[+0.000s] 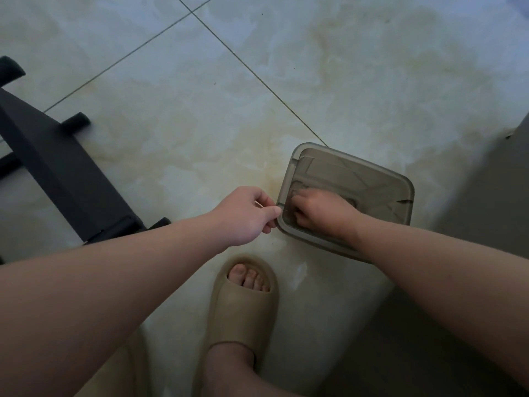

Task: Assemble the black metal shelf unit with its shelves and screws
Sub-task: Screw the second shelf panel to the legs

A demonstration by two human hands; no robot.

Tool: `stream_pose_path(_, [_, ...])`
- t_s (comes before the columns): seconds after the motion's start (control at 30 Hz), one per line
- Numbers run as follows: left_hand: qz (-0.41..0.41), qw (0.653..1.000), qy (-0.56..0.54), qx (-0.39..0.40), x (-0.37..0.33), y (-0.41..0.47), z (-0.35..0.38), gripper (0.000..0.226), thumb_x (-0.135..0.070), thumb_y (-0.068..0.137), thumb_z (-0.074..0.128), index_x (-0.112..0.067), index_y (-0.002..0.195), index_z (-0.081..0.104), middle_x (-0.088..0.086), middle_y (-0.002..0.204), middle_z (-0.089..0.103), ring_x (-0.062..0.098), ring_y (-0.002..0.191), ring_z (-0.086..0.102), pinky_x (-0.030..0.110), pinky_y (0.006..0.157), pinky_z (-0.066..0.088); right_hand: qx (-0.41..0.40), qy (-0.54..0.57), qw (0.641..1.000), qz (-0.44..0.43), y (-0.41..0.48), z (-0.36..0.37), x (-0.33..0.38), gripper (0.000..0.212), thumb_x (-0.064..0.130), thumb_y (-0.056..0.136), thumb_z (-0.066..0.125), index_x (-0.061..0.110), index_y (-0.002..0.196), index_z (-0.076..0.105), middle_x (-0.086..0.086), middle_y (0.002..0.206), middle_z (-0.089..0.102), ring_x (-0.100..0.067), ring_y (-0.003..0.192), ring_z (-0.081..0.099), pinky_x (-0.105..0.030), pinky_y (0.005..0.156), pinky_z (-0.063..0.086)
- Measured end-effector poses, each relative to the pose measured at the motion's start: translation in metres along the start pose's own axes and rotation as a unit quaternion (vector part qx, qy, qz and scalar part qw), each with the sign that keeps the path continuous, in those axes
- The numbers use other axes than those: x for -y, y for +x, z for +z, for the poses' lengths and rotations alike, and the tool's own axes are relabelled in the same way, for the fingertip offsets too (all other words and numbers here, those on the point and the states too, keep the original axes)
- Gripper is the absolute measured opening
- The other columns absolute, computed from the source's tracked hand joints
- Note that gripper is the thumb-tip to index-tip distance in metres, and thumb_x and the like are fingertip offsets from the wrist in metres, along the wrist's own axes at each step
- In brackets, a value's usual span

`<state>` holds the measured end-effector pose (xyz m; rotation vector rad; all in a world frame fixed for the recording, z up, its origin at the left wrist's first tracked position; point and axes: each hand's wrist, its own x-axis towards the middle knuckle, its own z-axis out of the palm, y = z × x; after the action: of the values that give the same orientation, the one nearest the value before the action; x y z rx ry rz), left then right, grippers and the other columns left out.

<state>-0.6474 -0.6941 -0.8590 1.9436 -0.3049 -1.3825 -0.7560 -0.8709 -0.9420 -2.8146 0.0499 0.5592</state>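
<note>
The left forearm (128, 267) comes in from the lower left and the right forearm (429, 253) from the lower right, both bare, both stretched forward and down so the wrists nearly meet. The left hand (246, 217) is knuckles up, its fingers curled under and its thumb reaching right, pinching the near left corner of a box (357, 170). The right hand (320, 213) is sunk inside that box, back of the hand up, fingers (297, 203) bent down toward the bottom; whether they hold anything I cannot tell.
</note>
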Motion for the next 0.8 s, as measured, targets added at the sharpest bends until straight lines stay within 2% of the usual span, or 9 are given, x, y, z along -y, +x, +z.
stream_pose_path(0.1, [-0.019, 1.000, 0.015, 0.001, -0.003, -0.005, -0.004, 0.012, -0.022, 0.098, 0.062, -0.011, 0.094, 0.062, 0.005, 0.087, 0.073, 0.014, 0.072, 0.065, 0.024, 0.061, 0.047, 0.050, 0.094, 0.988, 0.109, -0.009, -0.020, 0.001, 0.010, 0.015, 0.090, 0.061, 0.017, 0.093, 0.051, -0.011, 0.094, 0.064, -0.036, 0.091, 0.060, -0.039, 0.072, 0.046])
stream_pose_path(0.23, [-0.049, 0.996, 0.074, 0.015, -0.013, -0.024, -0.021, 0.013, -0.021, 0.099, 0.059, -0.009, 0.095, 0.063, 0.012, 0.101, 0.071, 0.022, 0.078, 0.061, 0.026, 0.061, 0.045, 0.032, 0.190, 0.968, 0.161, -0.027, -0.062, 0.009, 0.022, 0.008, 0.090, 0.063, 0.019, 0.109, 0.059, 0.000, 0.091, 0.066, -0.025, 0.088, 0.063, -0.034, 0.079, 0.051])
stream_pose_path(0.33, [-0.036, 0.988, 0.153, 0.006, -0.024, -0.052, -0.048, 0.013, -0.022, 0.097, 0.061, -0.011, 0.095, 0.067, 0.008, 0.100, 0.072, 0.025, 0.085, 0.067, 0.023, 0.058, 0.045, 0.000, 0.236, 0.958, 0.164, -0.039, -0.105, 0.027, 0.036, 0.007, 0.088, 0.064, 0.032, 0.115, 0.063, 0.001, 0.088, 0.068, -0.019, 0.080, 0.064, -0.019, 0.071, 0.048])
stream_pose_path(0.4, [-0.023, 0.981, 0.192, -0.020, -0.037, -0.076, -0.069, 0.015, -0.023, 0.096, 0.062, -0.010, 0.097, 0.070, 0.006, 0.097, 0.074, 0.024, 0.090, 0.070, 0.021, 0.062, 0.045, -0.040, 0.266, 0.949, 0.166, -0.045, -0.137, 0.044, 0.037, 0.007, 0.088, 0.063, 0.039, 0.108, 0.064, 0.003, 0.084, 0.067, -0.015, 0.074, 0.062, -0.011, 0.066, 0.045])
stream_pose_path(0.5, [0.000, 0.978, 0.193, -0.075, -0.057, -0.124, -0.101, 0.013, -0.024, 0.095, 0.063, -0.012, 0.092, 0.069, 0.004, 0.095, 0.074, 0.022, 0.084, 0.069, 0.023, 0.069, 0.047, -0.113, 0.299, 0.933, 0.169, -0.055, -0.189, 0.081, 0.033, 0.004, 0.086, 0.062, 0.036, 0.090, 0.065, 0.011, 0.067, 0.066, -0.008, 0.063, 0.060, -0.021, 0.066, 0.047])
stream_pose_path(0.57, [0.025, 0.979, 0.160, -0.126, -0.065, -0.158, -0.117, 0.009, -0.024, 0.094, 0.062, -0.018, 0.088, 0.066, 0.000, 0.092, 0.073, 0.024, 0.089, 0.072, 0.026, 0.068, 0.049, -0.148, 0.326, 0.920, 0.162, -0.063, -0.225, 0.114, 0.030, -0.002, 0.084, 0.064, 0.028, 0.083, 0.064, 0.011, 0.060, 0.066, -0.006, 0.059, 0.062, -0.023, 0.065, 0.049])
stream_pose_path(0.63, [0.052, 0.977, 0.122, -0.167, -0.067, -0.193, -0.124, 0.009, -0.026, 0.094, 0.061, -0.020, 0.098, 0.066, -0.002, 0.093, 0.073, 0.023, 0.092, 0.072, 0.025, 0.062, 0.045, -0.172, 0.376, 0.899, 0.144, -0.074, -0.255, 0.151, 0.023, -0.004, 0.083, 0.065, 0.018, 0.082, 0.062, 0.003, 0.062, 0.070, -0.017, 0.065, 0.070, -0.031, 0.069, 0.057])
stream_pose_path(0.7, [0.077, 0.974, 0.109, -0.180, -0.066, -0.228, -0.124, 0.022, -0.027, 0.094, 0.062, -0.020, 0.115, 0.064, -0.002, 0.100, 0.070, 0.017, 0.089, 0.070, 0.025, 0.061, 0.042, -0.198, 0.421, 0.875, 0.132, -0.088, -0.276, 0.190, 0.017, -0.003, 0.085, 0.065, 0.013, 0.082, 0.061, -0.003, 0.067, 0.074, -0.028, 0.072, 0.073, -0.042, 0.076, 0.059])
stream_pose_path(0.8, [0.118, 0.973, 0.103, -0.168, -0.066, -0.276, -0.115, 0.034, -0.025, 0.095, 0.061, -0.023, 0.129, 0.058, -0.004, 0.106, 0.066, 0.012, 0.088, 0.068, 0.025, 0.061, 0.042, -0.226, 0.452, 0.853, 0.127, -0.112, -0.292, 0.242, 0.016, -0.002, 0.088, 0.064, 0.011, 0.080, 0.063, 0.007, 0.059, 0.070, -0.017, 0.063, 0.066, -0.038, 0.070, 0.054])
